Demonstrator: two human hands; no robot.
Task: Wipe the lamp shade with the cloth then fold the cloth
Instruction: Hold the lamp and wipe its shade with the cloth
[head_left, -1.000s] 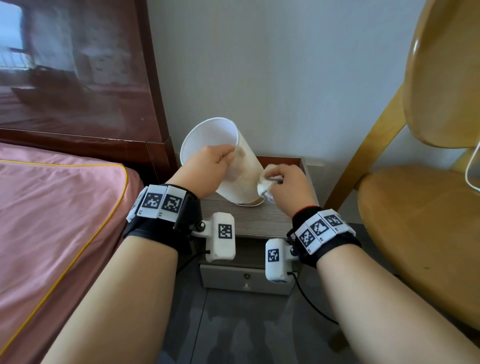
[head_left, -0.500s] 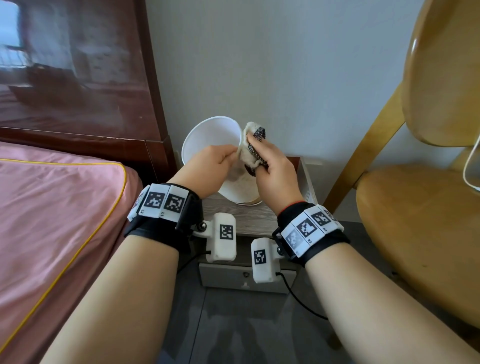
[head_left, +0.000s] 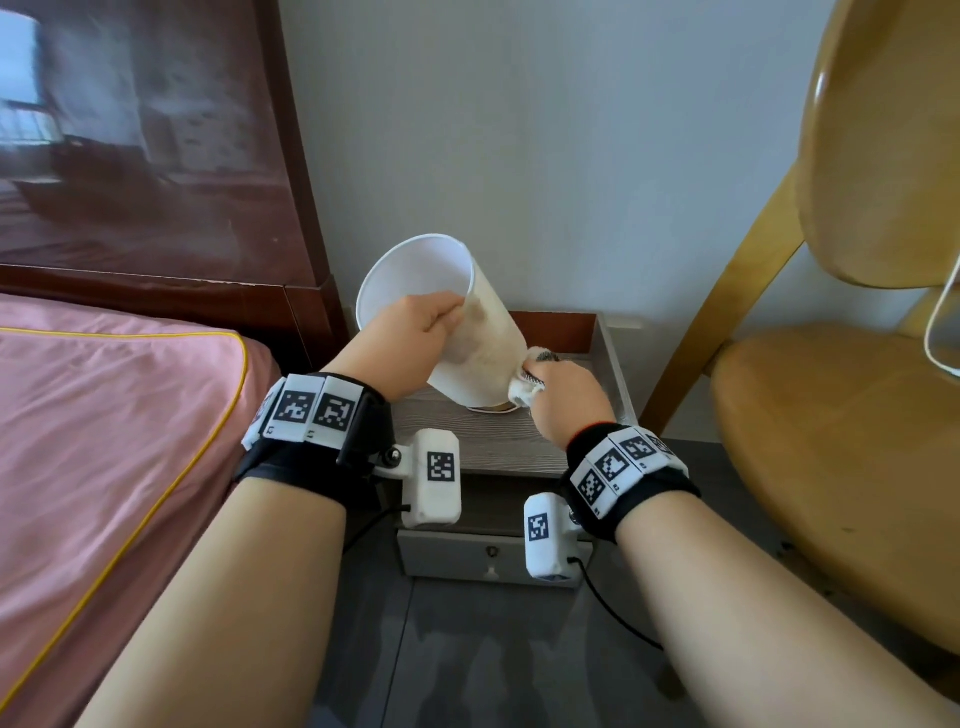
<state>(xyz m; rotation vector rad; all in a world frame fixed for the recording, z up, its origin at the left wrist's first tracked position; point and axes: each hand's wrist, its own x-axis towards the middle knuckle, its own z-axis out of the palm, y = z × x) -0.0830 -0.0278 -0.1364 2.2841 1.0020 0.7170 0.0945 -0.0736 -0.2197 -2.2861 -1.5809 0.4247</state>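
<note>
A white conical lamp shade (head_left: 478, 343) stands tilted toward the left on the grey bedside table (head_left: 498, 441), its wide open end facing up and left. My left hand (head_left: 410, 343) grips the shade's left side near the rim. A bunched white cloth (head_left: 527, 387) with a dark patterned patch is held in my right hand (head_left: 563, 397) and pressed against the lower right side of the shade, close to the table top. The lamp's base is hidden behind the shade and my hands.
A bed with a pink cover (head_left: 114, 441) and dark wooden headboard (head_left: 156, 156) lies on the left. A yellow wooden chair (head_left: 841, 415) stands on the right. The table has a drawer (head_left: 488, 558) in front and a raised back edge against the wall.
My right hand moved the cloth up the shade's right side to the rim, then back down to its lower part. My left hand kept its grip on the shade.
</note>
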